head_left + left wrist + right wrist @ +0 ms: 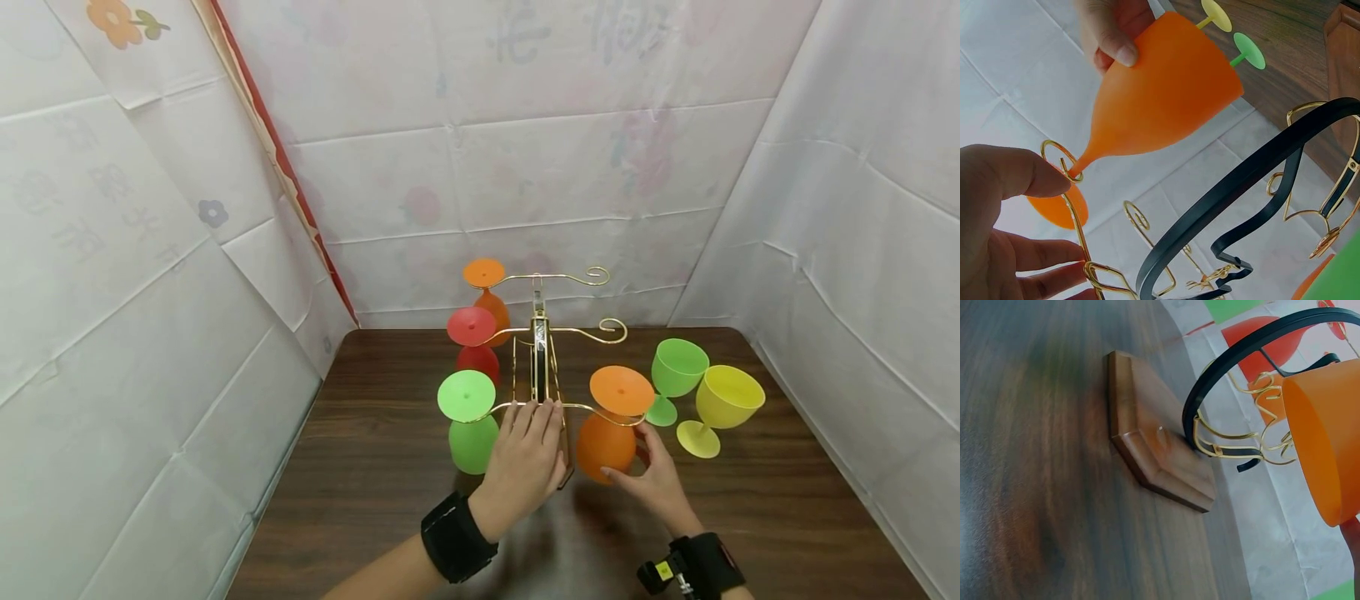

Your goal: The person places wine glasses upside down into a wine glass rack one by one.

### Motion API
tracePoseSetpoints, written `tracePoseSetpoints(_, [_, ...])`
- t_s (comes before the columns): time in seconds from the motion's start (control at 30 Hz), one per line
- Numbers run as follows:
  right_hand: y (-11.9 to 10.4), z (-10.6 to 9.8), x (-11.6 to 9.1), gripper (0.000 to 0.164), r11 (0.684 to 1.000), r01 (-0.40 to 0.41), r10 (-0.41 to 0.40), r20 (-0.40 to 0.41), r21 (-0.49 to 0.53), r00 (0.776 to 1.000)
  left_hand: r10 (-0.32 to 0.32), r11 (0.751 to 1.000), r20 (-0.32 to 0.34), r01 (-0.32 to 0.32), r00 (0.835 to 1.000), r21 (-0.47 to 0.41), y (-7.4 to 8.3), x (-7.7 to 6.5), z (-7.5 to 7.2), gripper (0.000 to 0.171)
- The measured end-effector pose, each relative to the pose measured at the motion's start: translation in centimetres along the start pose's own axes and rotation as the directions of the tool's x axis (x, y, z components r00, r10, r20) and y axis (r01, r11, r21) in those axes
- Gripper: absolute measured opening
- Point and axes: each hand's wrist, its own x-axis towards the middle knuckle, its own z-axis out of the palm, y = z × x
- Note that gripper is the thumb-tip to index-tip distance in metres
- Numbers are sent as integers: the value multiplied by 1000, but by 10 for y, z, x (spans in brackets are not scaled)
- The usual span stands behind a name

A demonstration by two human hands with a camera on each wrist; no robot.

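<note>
My right hand [658, 482] holds an orange goblet [604, 446] by its bowl, thumb on one side and fingers on the other. The goblet is upside down, its foot above the front right wire arm and its stem at the curl in the left wrist view. My left hand [525, 467] grips the front of the gold wire glass rack [540, 358], fingertips over the wire. On the rack's left side hang a green goblet [472, 446], a red goblet [478, 363] and another orange goblet [492, 312], all bowl down.
A green goblet [678, 368] and a yellow goblet [729, 398] stand upright on the dark wooden table [375, 500] at the right. The rack's wooden base [1160, 437] shows in the right wrist view. White sheets [525, 167] enclose the back and sides.
</note>
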Motion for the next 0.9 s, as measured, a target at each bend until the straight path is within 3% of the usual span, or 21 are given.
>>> tracePoseSetpoints(0.37, [17, 4, -5, 80, 1000, -7, 7, 18, -4, 1000, -4, 1000, 4, 4, 1000, -4, 0, 0, 0, 53])
tracePoseSetpoints(0.67, [4, 4, -6, 80, 997, -70, 70, 33, -13, 997, -3, 1000, 13, 3, 1000, -12, 1, 0, 2, 53])
tracePoseSetpoints(0.9, [5, -1, -5, 87, 999, -4, 4, 2, -33, 1000, -1, 1000, 7, 1, 1000, -11, 0, 0, 1, 55])
